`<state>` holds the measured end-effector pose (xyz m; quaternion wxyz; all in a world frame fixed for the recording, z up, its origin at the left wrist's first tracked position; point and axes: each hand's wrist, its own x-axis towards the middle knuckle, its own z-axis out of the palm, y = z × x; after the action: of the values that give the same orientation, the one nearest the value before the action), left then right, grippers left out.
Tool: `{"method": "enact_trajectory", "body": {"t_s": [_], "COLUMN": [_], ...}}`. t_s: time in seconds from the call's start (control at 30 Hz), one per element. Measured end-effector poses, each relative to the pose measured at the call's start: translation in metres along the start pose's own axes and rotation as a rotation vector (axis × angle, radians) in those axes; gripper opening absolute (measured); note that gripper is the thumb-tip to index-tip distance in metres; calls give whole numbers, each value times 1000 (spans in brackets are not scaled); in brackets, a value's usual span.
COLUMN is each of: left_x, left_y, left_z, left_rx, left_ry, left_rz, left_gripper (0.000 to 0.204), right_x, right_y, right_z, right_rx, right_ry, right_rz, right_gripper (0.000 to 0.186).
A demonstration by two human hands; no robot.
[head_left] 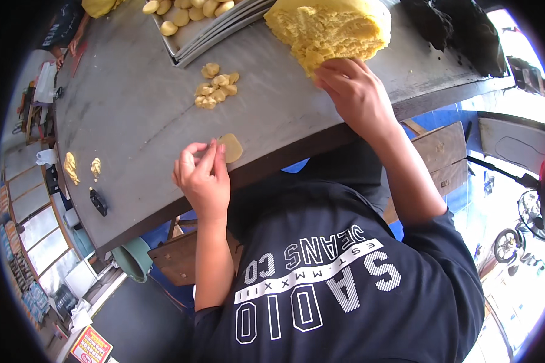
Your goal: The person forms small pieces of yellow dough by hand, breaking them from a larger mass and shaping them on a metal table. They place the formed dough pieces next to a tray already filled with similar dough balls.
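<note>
My left hand pinches the edge of a flat, pale round dough disc near the table's front edge. My right hand has its fingers pressed into the lower edge of a big, torn-topped yellow dough mass; whether a piece is between the fingertips is hidden. Between my hands and further back lies a cluster of small dough lumps. Behind them, stacked metal trays hold several smooth pale dough balls. Small yellow scraps and a small black object lie left of my left hand.
The grey tabletop has a black plastic heap at back right. Another person's arm reaches in at far left, near more yellow dough. A wooden chair and a motorbike stand right; a green bucket is below left.
</note>
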<state>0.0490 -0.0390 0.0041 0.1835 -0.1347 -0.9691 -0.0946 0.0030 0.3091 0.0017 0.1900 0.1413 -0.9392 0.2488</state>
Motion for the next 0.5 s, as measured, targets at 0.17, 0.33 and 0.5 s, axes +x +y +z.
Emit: {"method": "enact_trajectory", "body": {"t_s": [0.17,0.33,0.5], "left_x": [3,-1,28], "left_y": [6,17,46], "left_z": [9,8,20], "left_rx": [-432,-771,-1285], "left_ry": [31,-32,29], "left_rz": [-140,-234,-570], "left_gripper": [7,7,34], "right_x": [14,-1,-2], "right_y": [-24,-28,-42], "right_z": [-10,-18,-10], "right_rx": [-126,155,121], "right_ry": [-293,-83,-160], "right_rz": [1,28,-23], "right_gripper": [24,25,26]}}
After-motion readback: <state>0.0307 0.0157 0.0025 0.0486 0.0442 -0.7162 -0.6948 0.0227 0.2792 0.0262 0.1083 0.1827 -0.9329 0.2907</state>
